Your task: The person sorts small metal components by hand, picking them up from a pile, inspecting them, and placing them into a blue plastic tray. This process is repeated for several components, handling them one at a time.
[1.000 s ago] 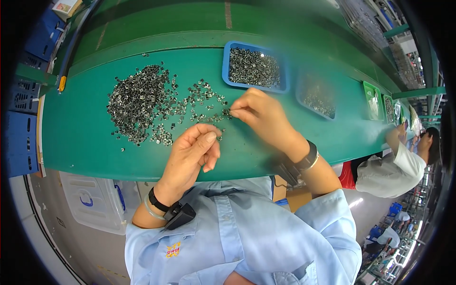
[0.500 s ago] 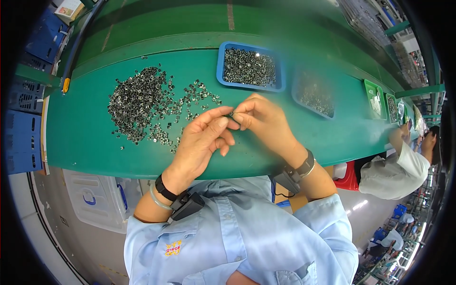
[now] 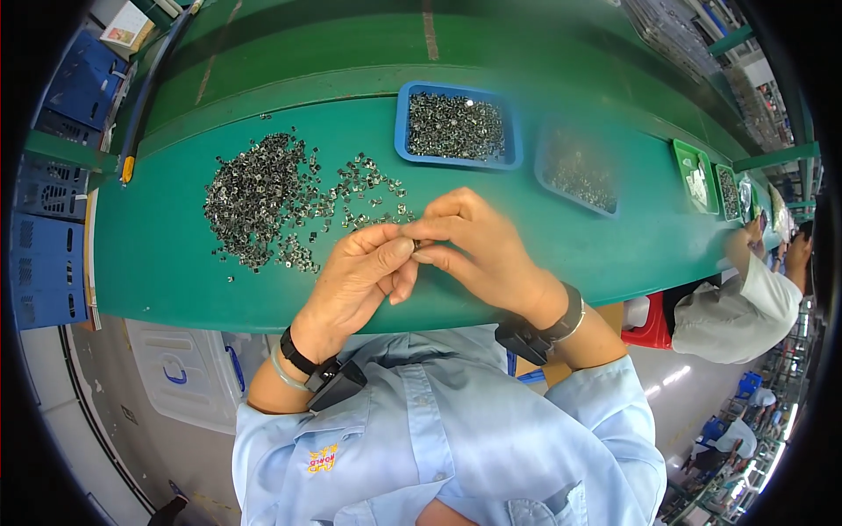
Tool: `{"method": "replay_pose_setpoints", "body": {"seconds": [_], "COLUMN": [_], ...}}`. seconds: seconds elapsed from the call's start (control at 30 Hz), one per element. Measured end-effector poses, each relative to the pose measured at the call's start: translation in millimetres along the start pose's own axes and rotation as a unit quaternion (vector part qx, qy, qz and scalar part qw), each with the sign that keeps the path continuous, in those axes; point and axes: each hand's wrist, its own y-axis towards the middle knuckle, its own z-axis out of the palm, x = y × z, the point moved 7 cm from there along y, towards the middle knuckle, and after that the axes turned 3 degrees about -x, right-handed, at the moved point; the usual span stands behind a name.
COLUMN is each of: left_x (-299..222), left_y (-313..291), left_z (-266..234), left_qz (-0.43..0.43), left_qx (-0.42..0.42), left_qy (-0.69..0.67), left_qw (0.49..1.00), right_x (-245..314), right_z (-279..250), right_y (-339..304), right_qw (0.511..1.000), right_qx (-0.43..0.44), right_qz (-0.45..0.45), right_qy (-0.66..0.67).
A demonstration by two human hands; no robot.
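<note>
Above the green table (image 3: 202, 302), my left hand (image 3: 355, 276) and my right hand (image 3: 482, 250) meet at the fingertips. Both are closed in a pinch around a small dark metal piece (image 3: 416, 246), mostly hidden by the thumbs and index fingers. Just beyond my left hand, a scatter of small black and silver metal pieces (image 3: 364, 180) leads to a large heap of similar pieces (image 3: 254, 197) on the left. Past my right hand stands a blue tray (image 3: 456, 162), filled with many such small parts.
A second bluish tray (image 3: 574, 203), blurred, holds more small parts to the right. Farther right are a green tray (image 3: 681, 162) with pale pieces and a co-worker's grey sleeve (image 3: 741, 320). A lidded clear plastic box (image 3: 180, 373) stands below the table's left front edge.
My right hand has shifted left and slightly down, its fingers now closer over my left fingertips. My left hand has moved slightly left and stays pinched.
</note>
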Motion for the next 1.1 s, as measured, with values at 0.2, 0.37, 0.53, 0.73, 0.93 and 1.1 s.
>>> {"method": "replay_pose_setpoints", "body": {"seconds": [0.2,0.37,0.53,0.73,0.93,1.1], "left_x": [2.6,3.8,7.7,6.8,7.3,3.1], "left_y": [-4.1,-6.0,-4.1,-7.2,-8.1,-9.1], "left_z": [20.4,10.0,-1.8,0.0,-2.5,-4.6], "left_qz": [-0.033,-0.031,-0.052,-0.060,-0.041,-0.022], "left_qx": [0.033,-0.062,-0.032,-0.036,-0.068,-0.103], "left_qy": [-0.051,0.037,0.037,0.039,0.043,0.097], "left_qw": [0.998,0.997,0.997,0.997,0.996,0.990], "right_x": [-3.5,1.2,2.0,-3.3,-7.9,-6.3], "right_z": [-0.5,3.6,5.3,5.5,5.6,5.5], "right_y": [-6.9,-10.2,-10.8,-16.5,-21.0,-21.9], "right_qw": [0.994,0.980,0.986,0.990,0.991,0.989], "right_qx": [-0.055,-0.068,-0.050,-0.036,-0.071,-0.070], "right_qz": [-0.067,-0.077,-0.071,-0.062,-0.039,-0.028], "right_qy": [-0.069,-0.172,-0.142,-0.121,-0.108,-0.125]}}
